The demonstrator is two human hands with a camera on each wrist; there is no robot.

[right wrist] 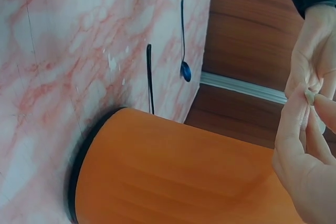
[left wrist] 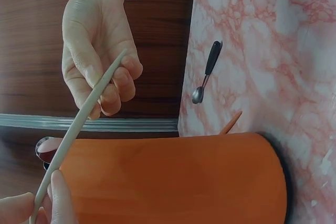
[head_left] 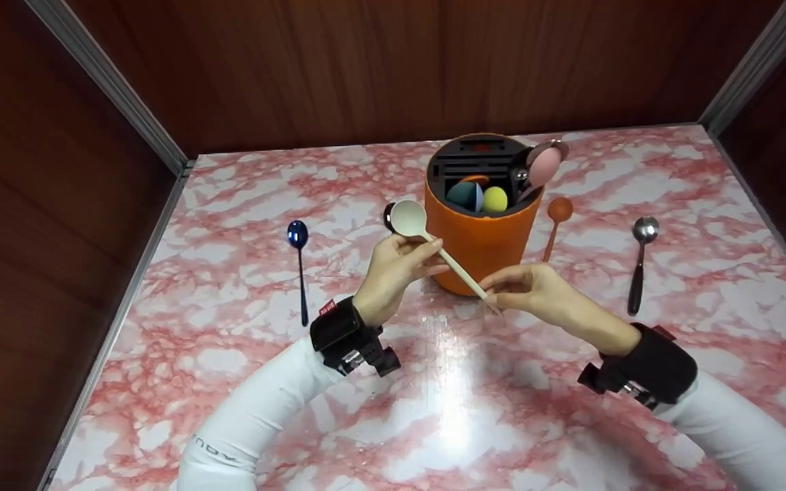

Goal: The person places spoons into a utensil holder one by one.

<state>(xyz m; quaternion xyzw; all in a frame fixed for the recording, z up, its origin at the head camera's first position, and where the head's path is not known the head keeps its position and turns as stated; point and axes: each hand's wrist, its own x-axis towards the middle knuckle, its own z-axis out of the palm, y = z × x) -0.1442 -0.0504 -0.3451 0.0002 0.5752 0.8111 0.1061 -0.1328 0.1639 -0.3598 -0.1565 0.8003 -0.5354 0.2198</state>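
Both hands hold a long cream spoon (head_left: 458, 269), its bowl up and to the left. My left hand (head_left: 393, 273) pinches it just below the bowl, thumb on top. Toward the handle's end, my right hand (head_left: 542, 294) has it between thumb and fingers. The handle (left wrist: 76, 121) slants between the two hands in the left wrist view, while the right wrist view shows only its tip (right wrist: 310, 97) at the fingertips. Right behind the spoon stands an orange utensil holder (head_left: 478, 249), with a pink spoon (head_left: 544, 166) and a yellow rounded piece (head_left: 495, 200) among its contents.
A blue spoon (head_left: 298, 234) lies at left on the marbled table (head_left: 229, 273). Right of the holder lie an orange spoon (head_left: 560, 209) and a metal spoon (head_left: 646, 230) with a black handle. A dark spoon (head_left: 388, 217) is mostly hidden behind the cream one. Wooden panels (head_left: 366, 68) enclose the table.
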